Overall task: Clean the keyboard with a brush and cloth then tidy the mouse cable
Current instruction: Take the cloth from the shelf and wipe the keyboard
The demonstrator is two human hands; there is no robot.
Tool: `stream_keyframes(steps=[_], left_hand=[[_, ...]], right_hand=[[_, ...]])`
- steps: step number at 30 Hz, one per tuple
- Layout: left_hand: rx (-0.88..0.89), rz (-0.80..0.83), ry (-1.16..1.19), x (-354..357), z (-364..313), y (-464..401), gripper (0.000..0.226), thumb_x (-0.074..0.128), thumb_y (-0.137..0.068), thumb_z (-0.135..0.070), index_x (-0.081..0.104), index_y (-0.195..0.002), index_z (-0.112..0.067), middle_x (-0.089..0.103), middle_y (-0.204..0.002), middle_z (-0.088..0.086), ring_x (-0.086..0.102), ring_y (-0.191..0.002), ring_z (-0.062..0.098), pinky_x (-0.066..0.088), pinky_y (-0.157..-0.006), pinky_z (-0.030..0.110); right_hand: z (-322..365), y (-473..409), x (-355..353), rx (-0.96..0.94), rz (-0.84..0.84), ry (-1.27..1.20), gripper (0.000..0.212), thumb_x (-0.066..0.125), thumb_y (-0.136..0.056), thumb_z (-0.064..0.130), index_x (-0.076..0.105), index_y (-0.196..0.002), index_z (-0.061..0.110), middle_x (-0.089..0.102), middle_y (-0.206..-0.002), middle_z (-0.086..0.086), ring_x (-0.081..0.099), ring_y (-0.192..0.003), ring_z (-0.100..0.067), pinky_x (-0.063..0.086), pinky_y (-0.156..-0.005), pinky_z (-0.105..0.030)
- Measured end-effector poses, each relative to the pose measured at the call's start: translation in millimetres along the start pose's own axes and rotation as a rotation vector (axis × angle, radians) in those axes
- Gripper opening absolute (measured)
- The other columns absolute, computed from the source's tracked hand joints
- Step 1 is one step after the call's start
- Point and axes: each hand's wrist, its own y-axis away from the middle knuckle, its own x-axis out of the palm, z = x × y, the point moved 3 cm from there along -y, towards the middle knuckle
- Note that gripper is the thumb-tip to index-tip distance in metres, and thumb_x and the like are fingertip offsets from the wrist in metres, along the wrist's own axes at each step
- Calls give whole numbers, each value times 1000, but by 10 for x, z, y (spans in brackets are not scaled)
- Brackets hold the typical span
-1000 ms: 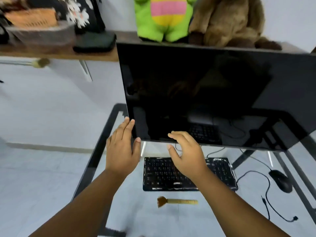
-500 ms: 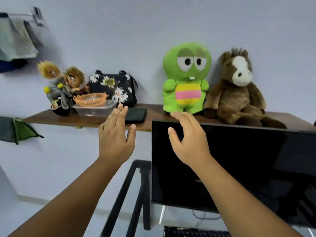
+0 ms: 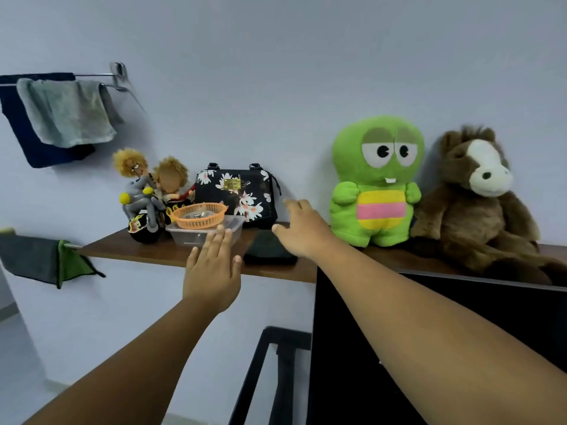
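A wooden shelf (image 3: 159, 251) is fixed to a pale wall, above a black monitor (image 3: 429, 348) and a black frame (image 3: 264, 372) at the lower right. Along the shelf from its left end are set two dolls on a toy motorbike (image 3: 144, 194), an orange basket (image 3: 198, 218) stacked on a clear plastic tub (image 3: 184, 237), a floral handbag (image 3: 237, 194), a dark flat pouch (image 3: 267, 251) at the front edge, a green plush (image 3: 377, 182) and a brown plush horse (image 3: 478, 200) at the right end. A grey cloth (image 3: 66, 113) is draped over a wall rail at upper left, its long axis across the rail; a grey-green cloth (image 3: 46, 260) hangs by the shelf's left end. The left hand (image 3: 211, 271) is raised before the tub, fingers straight and together, holding nothing. The right hand (image 3: 303, 231) is extended over the pouch, fingers relaxed and spread, nothing in its grip.
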Motion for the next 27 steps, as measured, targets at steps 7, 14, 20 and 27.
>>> stream_keyframes(steps=[7,14,20,27], left_hand=[[-32,87,-20,257,239,-68,58,18,-101,-40,3,-154,-22,-6,-161,-6,-9,-148,12,0,-119,40],[-20,84,-38,380,313,-59,65,2,-93,-48,4,-154,-25,-3,-161,-7,-9,-148,10,-4,-118,38],[-13,56,-44,411,333,-56,65,1,-93,-49,7,-154,-26,0,-161,-8,-7,-148,10,-4,-118,38],[-14,9,4,381,257,-37,67,2,-92,-48,9,-154,-24,4,-161,-7,-4,-148,10,-5,-118,38]], right_hand=[[-15,-399,537,237,328,94,74,43,-91,59,24,-153,24,21,-158,-8,33,-140,-38,35,-111,-45],[76,-586,754,315,399,283,84,55,-71,72,48,-137,21,47,-137,-9,46,-124,-36,42,-99,-49],[134,-637,659,222,317,237,27,65,-84,25,62,-105,9,61,-96,-7,57,-83,-23,47,-66,-28],[141,-552,568,232,150,64,7,63,-82,13,67,-87,11,65,-93,-6,58,-75,-21,50,-60,-26]])
